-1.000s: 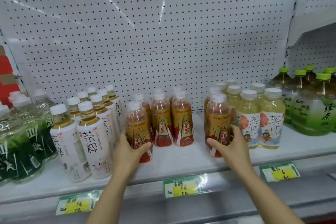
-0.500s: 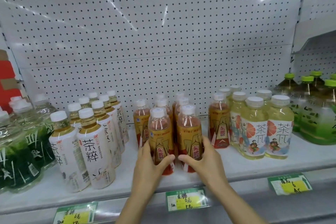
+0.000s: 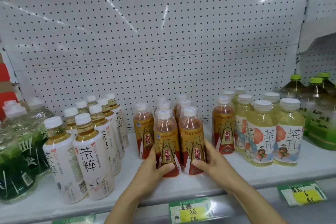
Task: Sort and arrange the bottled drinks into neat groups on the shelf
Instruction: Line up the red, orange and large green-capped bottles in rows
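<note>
Head view: left hand (image 3: 152, 170) and right hand (image 3: 211, 162) are each grasping 1 front orange bottle (image 3: 166, 143) on the shelf (image 3: 254, 172); they should be squaring both against the rows behind each grip.

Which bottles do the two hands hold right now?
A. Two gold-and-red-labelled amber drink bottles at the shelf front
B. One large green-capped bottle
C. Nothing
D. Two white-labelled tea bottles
A: the left hand and right hand each grip one of the two front gold-and-red-labelled amber drink bottles, side by side.
</note>
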Available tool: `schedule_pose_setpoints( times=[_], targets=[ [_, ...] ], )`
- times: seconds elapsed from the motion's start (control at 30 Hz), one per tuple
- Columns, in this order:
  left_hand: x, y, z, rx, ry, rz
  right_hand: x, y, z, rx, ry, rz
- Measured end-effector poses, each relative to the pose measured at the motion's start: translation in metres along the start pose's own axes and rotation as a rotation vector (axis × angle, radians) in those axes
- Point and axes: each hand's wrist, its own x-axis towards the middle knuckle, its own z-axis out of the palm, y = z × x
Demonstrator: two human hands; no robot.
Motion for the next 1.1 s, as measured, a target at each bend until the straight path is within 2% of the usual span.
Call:
schedule_pose_setpoints(
  times=[0.33,0.6,0.67,0.73,0.8,0.87,0.97,1.1],
  targets=[
    [0.026,0.001,0.001,0.149,0.067,0.005,0.019,0.002,-0.001,0.000,0.029,0.080],
    [0.023,0.006,0.013,0.111,0.197,-0.034,0.021,-0.003,0.005,-0.015,0.065,0.045],
    [0.015,0.008,0.008,0.035,0.350,-0.006,0.014,-0.005,-0.003,-0.074,0.276,-0.018],
    [0.016,0.012,-0.006,-0.056,0.626,0.086,0.012,-0.008,-0.019,-0.250,0.591,-0.143],
    [0.029,0.017,-0.024,-0.045,0.773,0.133,0.018,-0.010,-0.033,-0.438,0.759,-0.203],
    [0.049,0.021,-0.034,0.001,0.706,0.083,0.027,-0.010,-0.037,-0.550,0.784,-0.179],
    [0.071,0.015,-0.038,0.012,0.551,0.025,0.038,-0.011,-0.032,-0.576,0.759,-0.101],
    [0.069,0.005,-0.044,-0.004,0.508,0.049,0.053,-0.015,-0.031,-0.648,0.776,-0.009]
  ],
)
